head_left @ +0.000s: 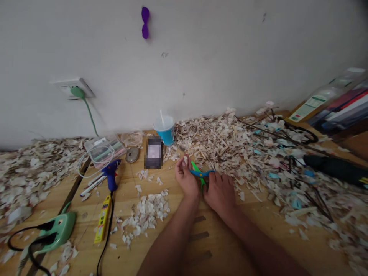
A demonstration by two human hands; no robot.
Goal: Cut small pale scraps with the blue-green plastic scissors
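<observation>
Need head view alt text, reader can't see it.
A person's right hand holds scissors, with the left hand close beside them, over a wooden table. Pale scraps lie heaped on both sides; a blue cup stands beyond the hands, a glue gun to the left.

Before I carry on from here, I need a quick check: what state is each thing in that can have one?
Scissors: blades open.
Right hand: closed on the scissors' handles.
Left hand: fingers curled; grip unclear.
Glue gun: set down; whether hot, can't tell.
Power strip: two black plugs in.
Wall socket: green plug in.
Blue cup: upright, white stick in it.
</observation>
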